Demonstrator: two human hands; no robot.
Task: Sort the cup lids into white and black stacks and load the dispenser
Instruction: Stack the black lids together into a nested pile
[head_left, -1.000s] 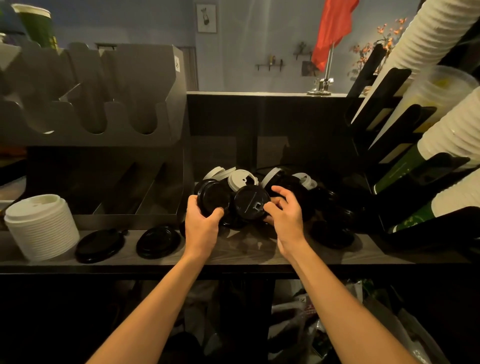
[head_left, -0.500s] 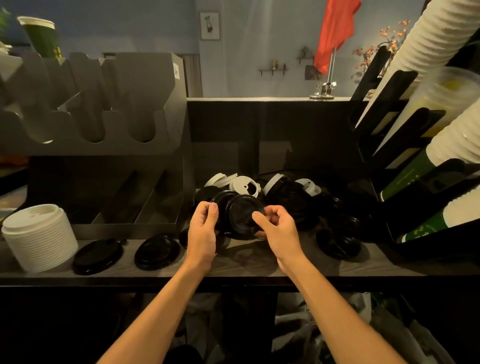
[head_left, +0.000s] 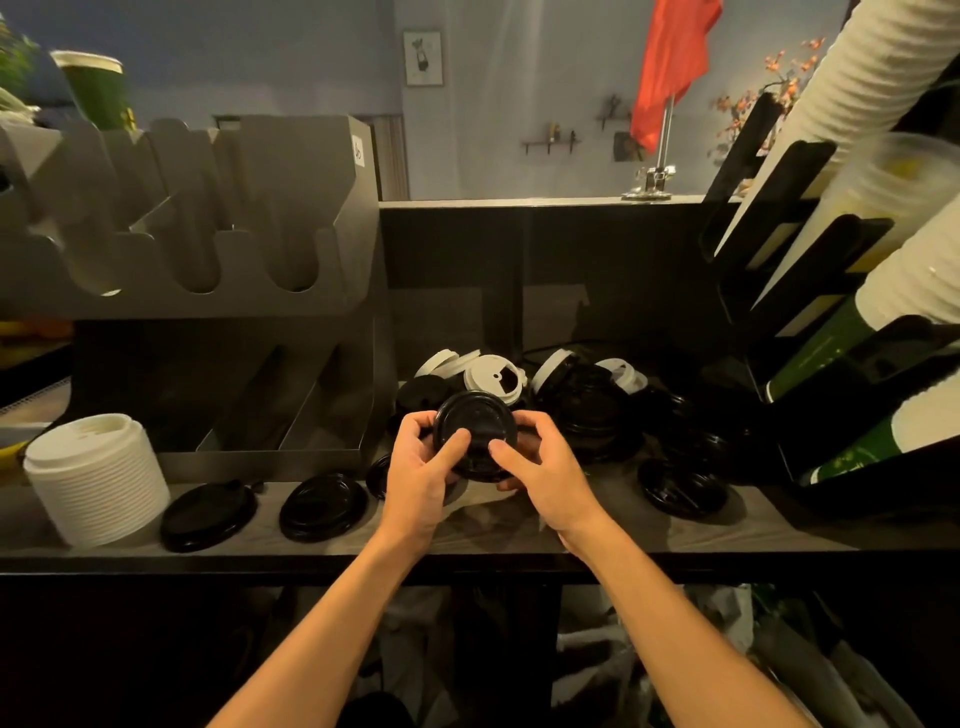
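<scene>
Black glossy lid (head_left: 475, 418), round and ridged, clasped by left grip (head_left: 421, 467) and right grip (head_left: 545, 467), thumbs on its face, over the surface (head_left: 467, 530) before the mixed pile (head_left: 587, 410). Face tilted up toward the camera; round, no long axis. White stack (head_left: 96, 478) far left, two loose black lids (head_left: 322, 506) between, dispenser (head_left: 208, 234) behind.

Lid stack (head_left: 96, 475) sits far left on the surface (head_left: 675, 535). Right of it lies a flat lid (head_left: 208, 514), then a second flat lid (head_left: 323, 506), both in front of the lid dispenser (head_left: 208, 260). Lid pile (head_left: 587, 405) is centre back, right of the dispenser. Held lid (head_left: 475, 426) is just in front of the pile, between left hand (head_left: 421, 478) and right hand (head_left: 545, 478). Loose lid (head_left: 681, 487) lies right of the hands, cup rack (head_left: 831, 415) far right.
</scene>
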